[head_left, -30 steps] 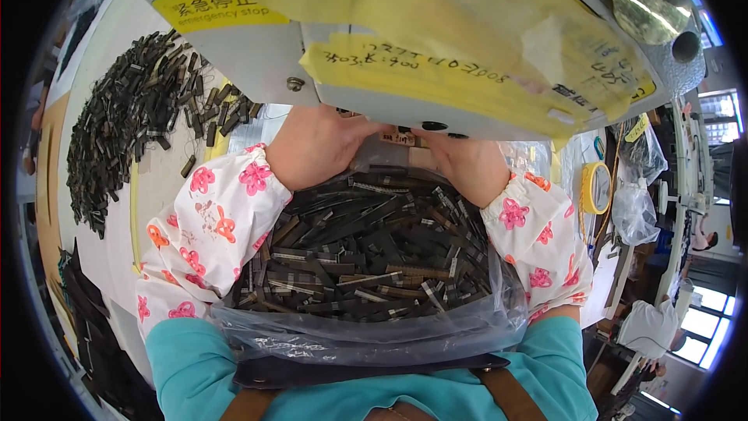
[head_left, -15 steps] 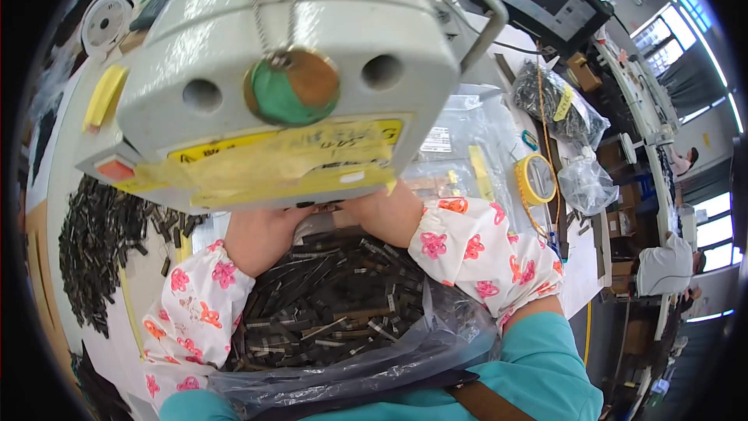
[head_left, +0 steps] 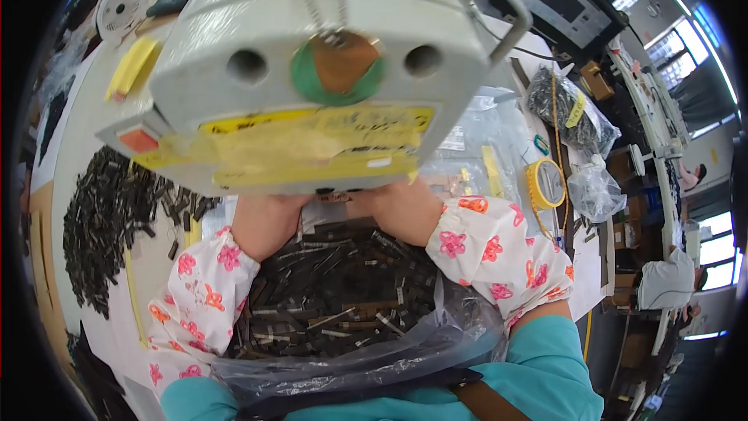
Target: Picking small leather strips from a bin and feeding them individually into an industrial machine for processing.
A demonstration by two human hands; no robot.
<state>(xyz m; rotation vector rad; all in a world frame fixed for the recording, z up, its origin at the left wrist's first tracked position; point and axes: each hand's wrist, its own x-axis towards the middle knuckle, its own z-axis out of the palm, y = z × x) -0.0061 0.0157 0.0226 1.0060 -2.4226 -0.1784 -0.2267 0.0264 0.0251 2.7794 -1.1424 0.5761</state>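
Note:
A large pale grey sewing machine head [head_left: 335,39] stands right in front of me and covers my fingers. My left hand [head_left: 269,222] and my right hand [head_left: 407,209] reach in under its front edge, side by side, with only their backs and wrists showing. What they hold, if anything, is hidden. Below them, a clear plastic bag [head_left: 460,339] lies open against my body. It is full of short dark fabric strips [head_left: 335,284], some with pale markings. On the left of the table is a heap of small dark folded pieces [head_left: 101,226].
A yellow tape roll [head_left: 545,183], a clear bag of dark pieces [head_left: 573,113] and a crumpled clear bag [head_left: 596,191] lie to the right. A dark-framed control panel [head_left: 557,0] stands behind them. A white fan [head_left: 122,9] is at far left. Other people sit far right.
The view has shifted slightly, so the machine sits a little higher and further right. Both hands stay beneath its front edge, and the bag remains in place.

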